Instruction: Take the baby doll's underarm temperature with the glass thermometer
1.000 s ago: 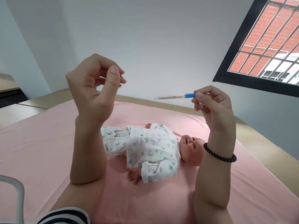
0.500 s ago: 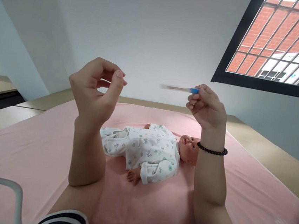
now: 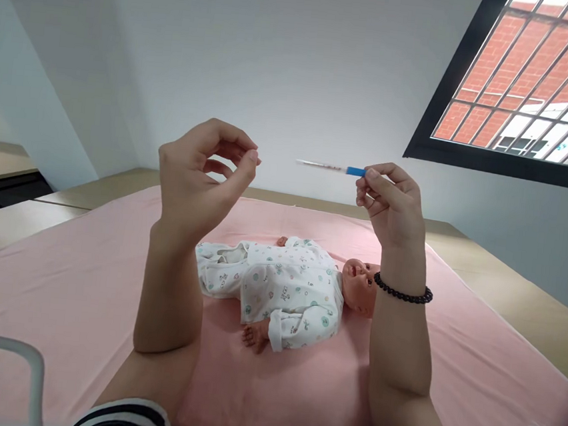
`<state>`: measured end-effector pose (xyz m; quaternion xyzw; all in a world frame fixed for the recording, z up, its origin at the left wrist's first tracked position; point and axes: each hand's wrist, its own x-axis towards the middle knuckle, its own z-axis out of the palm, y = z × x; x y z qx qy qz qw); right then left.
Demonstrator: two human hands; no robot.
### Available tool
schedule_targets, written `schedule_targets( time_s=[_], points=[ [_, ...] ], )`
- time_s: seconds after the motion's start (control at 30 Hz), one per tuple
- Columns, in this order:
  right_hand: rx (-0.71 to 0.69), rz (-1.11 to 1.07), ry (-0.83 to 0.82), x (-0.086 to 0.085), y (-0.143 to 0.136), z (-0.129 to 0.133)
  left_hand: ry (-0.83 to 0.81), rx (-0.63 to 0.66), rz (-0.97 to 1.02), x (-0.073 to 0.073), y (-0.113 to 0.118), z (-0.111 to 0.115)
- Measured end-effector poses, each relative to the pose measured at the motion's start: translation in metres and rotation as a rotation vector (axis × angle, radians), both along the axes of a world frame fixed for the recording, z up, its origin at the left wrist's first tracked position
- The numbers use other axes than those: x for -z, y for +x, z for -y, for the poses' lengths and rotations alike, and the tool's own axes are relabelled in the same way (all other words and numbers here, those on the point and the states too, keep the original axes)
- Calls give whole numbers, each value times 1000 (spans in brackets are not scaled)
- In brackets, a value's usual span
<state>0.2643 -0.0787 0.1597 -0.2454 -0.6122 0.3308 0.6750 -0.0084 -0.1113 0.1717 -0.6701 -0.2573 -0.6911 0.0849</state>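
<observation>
My right hand pinches the blue end of a thin glass thermometer between thumb and fingers. Its clear stem lies level in the air and points left. Across a small gap, my left hand is raised with curled fingers, thumb tip meeting the fingertips and nothing visible between them. Below both hands a baby doll lies on its back in a white printed outfit, head to the right. My right forearm hides part of its head.
A pink sheet covers the wooden table under the doll. At the lower left a white metal rail curves into view. Behind stands a pale wall, with a barred window at upper right.
My left hand has moved right, towards the thermometer. The thermometer, blurred before, now shows sharply and has shifted slightly left with my right hand.
</observation>
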Motion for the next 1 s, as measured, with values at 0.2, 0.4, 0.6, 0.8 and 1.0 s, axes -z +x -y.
schedule_targets(
  time_s=[0.2,0.4,0.6,0.8,1.0],
  points=[
    [-25,12,51,-4,-6,20,-76,78,-98,0,4,7],
    [7,12,88,-7,-11,35,-100,108,-125,-1,5,17],
    [-9,11,100,-8,-12,40,-9,102,-161,-1,4,24],
    [-41,20,119,-9,-13,43,30,75,-155,-1,4,22],
    [-33,34,135,-8,-12,44,75,94,-147,0,3,19]
  ],
)
